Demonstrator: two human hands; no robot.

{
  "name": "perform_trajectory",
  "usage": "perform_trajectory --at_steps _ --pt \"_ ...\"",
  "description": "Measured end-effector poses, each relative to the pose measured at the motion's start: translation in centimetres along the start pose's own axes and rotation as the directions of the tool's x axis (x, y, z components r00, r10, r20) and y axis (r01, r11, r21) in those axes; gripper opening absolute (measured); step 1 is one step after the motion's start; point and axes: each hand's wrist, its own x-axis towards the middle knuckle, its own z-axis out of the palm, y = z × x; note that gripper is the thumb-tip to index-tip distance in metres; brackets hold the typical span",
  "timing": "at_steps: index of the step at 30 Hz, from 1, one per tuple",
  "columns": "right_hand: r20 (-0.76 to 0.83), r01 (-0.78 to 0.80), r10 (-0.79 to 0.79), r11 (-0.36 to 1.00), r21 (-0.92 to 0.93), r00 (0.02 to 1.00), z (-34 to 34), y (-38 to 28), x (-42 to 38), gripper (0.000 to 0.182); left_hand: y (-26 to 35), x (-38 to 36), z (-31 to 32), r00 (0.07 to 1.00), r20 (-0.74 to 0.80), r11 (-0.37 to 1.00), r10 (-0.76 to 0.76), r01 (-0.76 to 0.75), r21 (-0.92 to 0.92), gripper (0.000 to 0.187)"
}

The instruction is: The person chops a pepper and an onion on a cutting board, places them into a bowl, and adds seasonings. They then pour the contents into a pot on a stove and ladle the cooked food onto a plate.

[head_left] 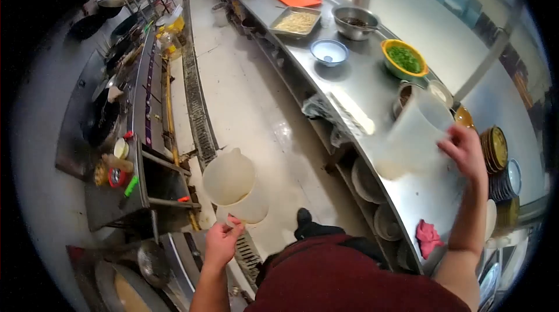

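Observation:
My left hand (223, 241) is closed on the near side of a translucent plastic jug (229, 177), probably by its handle. The jug hangs over the walkway and floor drain, its open mouth facing up toward me. Over the steel counter, my right hand (464, 153) grips a second translucent plastic jug (420, 123), which looks tilted and is smeared by motion. Right behind this jug stand a metal pot (402, 99) and a pale round dish (441, 92), both partly hidden. I cannot make out what either jug contains.
On the steel counter (361, 94) are a yellow bowl of chopped greens (406, 59), a steel pot (355, 22), a blue-rimmed bowl (329, 53), a tray of pale strips (296, 22), stacked plates (494, 149) and a pink cloth (428, 238). Woks (105, 117) line the left stove.

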Motion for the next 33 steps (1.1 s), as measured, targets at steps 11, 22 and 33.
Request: perform_trajectory --at_steps 11,22,33 --pt "-0.228 0.211 -0.226 0.974 -0.087 0.947 20.8 -13.5 47.7 0.042 7.2 31.3 -17.8 0.91 -0.337 0.938 0.242 -0.309 -0.16 0.01" --pt "-0.491 -0.175 0.083 0.974 -0.144 0.867 23.3 -9.4 83.9 0.039 36.4 68.5 -21.9 0.811 -0.064 0.801 0.582 -0.585 -0.129 0.014" --pt "-0.541 -0.573 0.353 0.756 -0.315 0.763 31.2 18.2 106.0 0.04 55.8 94.5 -11.5 0.856 0.157 0.862 0.493 -0.505 0.048 0.021"
